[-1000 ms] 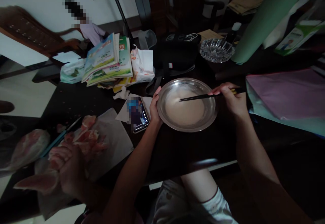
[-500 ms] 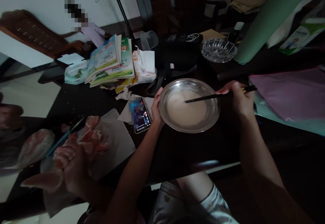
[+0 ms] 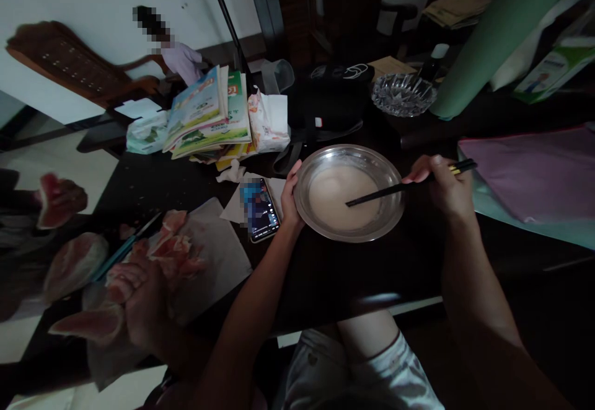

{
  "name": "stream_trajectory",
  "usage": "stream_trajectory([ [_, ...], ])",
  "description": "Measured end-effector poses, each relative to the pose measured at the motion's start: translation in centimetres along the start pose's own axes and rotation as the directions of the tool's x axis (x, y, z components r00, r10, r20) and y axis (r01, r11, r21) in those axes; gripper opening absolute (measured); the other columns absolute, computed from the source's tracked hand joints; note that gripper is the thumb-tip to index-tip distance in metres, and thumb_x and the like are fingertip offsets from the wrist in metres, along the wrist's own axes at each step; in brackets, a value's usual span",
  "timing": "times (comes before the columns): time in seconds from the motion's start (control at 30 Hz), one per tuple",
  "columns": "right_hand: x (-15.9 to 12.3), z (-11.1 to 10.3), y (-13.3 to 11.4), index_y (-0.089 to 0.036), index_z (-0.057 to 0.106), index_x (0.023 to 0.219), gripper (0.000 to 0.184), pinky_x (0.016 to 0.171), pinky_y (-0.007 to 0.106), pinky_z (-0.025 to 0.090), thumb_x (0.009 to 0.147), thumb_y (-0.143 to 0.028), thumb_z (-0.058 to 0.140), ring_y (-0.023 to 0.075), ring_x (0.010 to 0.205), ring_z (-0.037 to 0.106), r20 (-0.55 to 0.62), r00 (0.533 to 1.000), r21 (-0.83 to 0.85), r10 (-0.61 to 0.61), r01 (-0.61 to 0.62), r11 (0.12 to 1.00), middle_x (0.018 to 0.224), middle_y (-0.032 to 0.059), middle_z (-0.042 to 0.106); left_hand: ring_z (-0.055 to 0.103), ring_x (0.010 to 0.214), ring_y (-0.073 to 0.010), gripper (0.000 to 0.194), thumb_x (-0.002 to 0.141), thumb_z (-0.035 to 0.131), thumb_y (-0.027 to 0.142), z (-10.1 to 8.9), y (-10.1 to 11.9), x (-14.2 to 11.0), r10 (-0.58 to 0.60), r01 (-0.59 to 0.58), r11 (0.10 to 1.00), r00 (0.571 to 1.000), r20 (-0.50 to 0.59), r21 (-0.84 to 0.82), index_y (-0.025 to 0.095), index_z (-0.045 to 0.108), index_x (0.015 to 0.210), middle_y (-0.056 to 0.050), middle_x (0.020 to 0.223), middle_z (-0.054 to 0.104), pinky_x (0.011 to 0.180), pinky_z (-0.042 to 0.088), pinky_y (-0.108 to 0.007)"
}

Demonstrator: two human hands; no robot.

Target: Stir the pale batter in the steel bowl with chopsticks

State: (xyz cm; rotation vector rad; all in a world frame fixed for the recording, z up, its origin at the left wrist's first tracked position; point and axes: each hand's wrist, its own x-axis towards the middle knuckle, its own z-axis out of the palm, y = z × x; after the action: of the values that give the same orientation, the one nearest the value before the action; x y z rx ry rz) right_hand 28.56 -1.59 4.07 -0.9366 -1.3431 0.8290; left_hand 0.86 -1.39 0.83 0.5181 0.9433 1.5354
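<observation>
Left grip (image 3: 290, 202) had the bowl (image 3: 348, 234) by its side, right grip (image 3: 452, 188) clutched chopsticks (image 3: 395, 191), tips mid-mix (image 3: 328, 202). Looked pretty smooth tbh, phone (image 3: 264, 218) nearby.

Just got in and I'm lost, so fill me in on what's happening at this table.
Your left hand holds a metal bowl by its rim, and your right hand holds black chopsticks with their tips in the pale liquid. A lit smartphone lies beside your left forearm. Farther left, another person's hand holds a reddish wedge, and more reddish pieces, perhaps fruit or peel, lie on a pale sheet.
</observation>
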Motion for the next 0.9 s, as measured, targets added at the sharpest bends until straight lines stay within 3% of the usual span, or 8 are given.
stream_trajectory([
  [0.1, -0.09, 0.18, 0.05, -0.027, 0.075, 0.067, 0.034, 0.074, 0.038, 0.053, 0.088, -0.052, 0.066, 0.0209, 0.072, 0.069, 0.131, 0.991, -0.007, 0.028, -0.027, 1.000, 0.072, 0.0024, 0.073, 0.057, 0.131, -0.0251, 0.028, 0.078, 0.063, 0.031, 0.03, 0.01, 0.04, 0.004, -0.004, 1.000, 1.000, -0.016, 0.007, 0.025, 0.073, 0.104, -0.003, 0.121, 0.073, 0.112, 0.041, -0.036],
  [0.27, 0.05, -0.11, 0.06, -0.027, 0.069, 0.058, 0.041, 0.069, 0.037, 0.052, 0.092, -0.051, 0.062, 0.0196, 0.062, 0.066, -0.063, 0.998, 0.005, 0.018, -0.017, 1.000, 0.061, 0.0010, 0.069, 0.057, 0.131, -0.0260, 0.031, 0.076, 0.066, 0.033, 0.02, -0.01, 0.19, 0.021, -0.020, 0.999, 0.999, -0.026, 0.029, 0.025, 0.073, 0.105, -0.003, 0.120, 0.074, 0.111, 0.041, -0.036],
  [0.43, 0.13, -0.12, 0.23, -0.026, 0.073, 0.064, 0.039, 0.073, 0.038, 0.054, 0.088, -0.056, 0.064, 0.0202, 0.068, 0.069, 0.106, 0.994, -0.026, 0.035, -0.032, 0.999, 0.070, 0.0024, 0.073, 0.057, 0.131, -0.0253, 0.032, 0.077, 0.065, 0.032, -0.10, -0.04, 0.23, 0.019, -0.019, 1.000, 1.000, -0.009, 0.024, 0.025, 0.073, 0.107, -0.002, 0.122, 0.074, 0.111, 0.041, -0.035],
  [0.63, 0.19, -0.21, 0.35, -0.025, 0.068, 0.058, 0.044, 0.069, 0.036, 0.051, 0.092, -0.052, 0.061, 0.0182, 0.062, 0.066, -0.055, 0.998, -0.010, 0.012, -0.013, 1.000, 0.062, 0.0011, 0.069, 0.056, 0.132, -0.0259, 0.031, 0.077, 0.065, 0.031, -0.08, -0.06, 0.18, 0.024, -0.024, 1.000, 1.000, -0.007, 0.010, 0.024, 0.074, 0.105, -0.003, 0.121, 0.074, 0.111, 0.041, -0.036],
  [0.8, 0.11, -0.01, 0.40, -0.026, 0.073, 0.065, 0.037, 0.073, 0.038, 0.053, 0.089, -0.052, 0.064, 0.0205, 0.069, 0.069, 0.103, 0.995, -0.012, 0.017, -0.016, 1.000, 0.069, 0.0024, 0.073, 0.057, 0.130, -0.0249, 0.030, 0.076, 0.066, 0.033, -0.01, -0.05, 0.17, 0.022, -0.022, 1.000, 1.000, -0.011, 0.014, 0.026, 0.074, 0.104, -0.002, 0.118, 0.074, 0.110, 0.041, -0.035],
  [0.9, 0.17, -0.08, 0.43, -0.026, 0.072, 0.063, 0.037, 0.073, 0.038, 0.053, 0.091, -0.050, 0.063, 0.0196, 0.067, 0.068, 0.019, 1.000, -0.018, 0.008, -0.008, 1.000, 0.067, 0.0013, 0.072, 0.057, 0.129, -0.0241, 0.028, 0.077, 0.065, 0.032, 0.04, 0.01, 0.16, 0.021, -0.021, 1.000, 1.000, -0.015, 0.017, 0.027, 0.073, 0.103, -0.001, 0.118, 0.074, 0.110, 0.041, -0.034],
])
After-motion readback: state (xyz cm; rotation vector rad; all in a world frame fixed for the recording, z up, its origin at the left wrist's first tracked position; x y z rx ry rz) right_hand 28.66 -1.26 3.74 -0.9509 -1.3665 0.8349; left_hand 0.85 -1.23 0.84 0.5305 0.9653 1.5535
